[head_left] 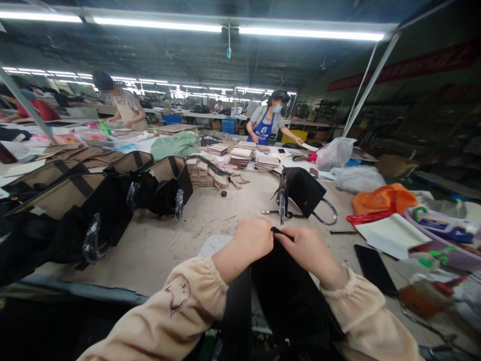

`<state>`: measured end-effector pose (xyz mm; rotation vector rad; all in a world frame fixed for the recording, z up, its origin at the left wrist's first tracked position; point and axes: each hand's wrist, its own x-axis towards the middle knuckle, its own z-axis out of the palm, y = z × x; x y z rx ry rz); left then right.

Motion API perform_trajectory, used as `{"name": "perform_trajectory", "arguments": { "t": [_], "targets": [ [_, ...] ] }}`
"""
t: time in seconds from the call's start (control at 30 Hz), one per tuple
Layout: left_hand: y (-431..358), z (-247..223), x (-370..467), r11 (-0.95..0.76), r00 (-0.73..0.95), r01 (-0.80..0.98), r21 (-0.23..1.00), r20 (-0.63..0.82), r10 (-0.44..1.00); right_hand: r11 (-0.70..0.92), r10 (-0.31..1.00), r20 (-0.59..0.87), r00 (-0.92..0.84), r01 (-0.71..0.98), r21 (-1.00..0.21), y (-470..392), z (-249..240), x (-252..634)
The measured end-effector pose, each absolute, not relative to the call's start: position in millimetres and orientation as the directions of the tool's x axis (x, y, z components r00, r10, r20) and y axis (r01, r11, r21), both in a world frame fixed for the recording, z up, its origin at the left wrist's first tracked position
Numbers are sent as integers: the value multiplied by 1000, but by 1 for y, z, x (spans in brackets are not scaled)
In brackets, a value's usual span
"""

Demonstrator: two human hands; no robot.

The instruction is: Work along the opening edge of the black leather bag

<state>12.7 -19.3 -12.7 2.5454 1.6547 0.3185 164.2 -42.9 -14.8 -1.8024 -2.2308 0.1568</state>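
A black bag (289,296) lies at the table's near edge, its lower part close to my body. My left hand (254,240) is closed on the bag's far edge, fingers curled in. Right beside it, my right hand (310,250) pinches the same black edge between thumb and fingers. A black strap or panel (236,311) hangs down under my left wrist. Beyond my hands, a finished-looking black bag (302,193) with a plastic-wrapped handle rests on the table.
Several open black bags (108,200) line the left side. Stacked brown panels (206,173) lie beyond. At right are a phone (375,269), an orange bag (385,198), a purple basket (443,245) and a glue bottle (424,298). A person in a blue apron (265,128) stands across.
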Motion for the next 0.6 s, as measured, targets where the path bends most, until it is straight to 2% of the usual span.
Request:
{"name": "perform_trajectory", "arguments": {
  "t": [0.17,0.33,0.4,0.5,0.6],
  "targets": [
    [-19,-14,13,-424,404,887,182,135,905,234,967,153,-203,947,-222,-40,-15,164],
    [-17,-15,9,-480,449,850,219,178,876,219,970,134,-202,967,-129,-39,-13,163],
    [-19,-15,4,-514,477,803,302,191,858,200,973,142,-184,974,-106,-39,-12,163],
    [-25,-17,-7,-531,487,665,525,235,841,179,975,156,-162,978,-108,-41,-12,163],
    [-35,-25,-19,-470,442,526,709,243,863,164,975,172,-143,979,-118,-42,-13,163]
  ]
}}
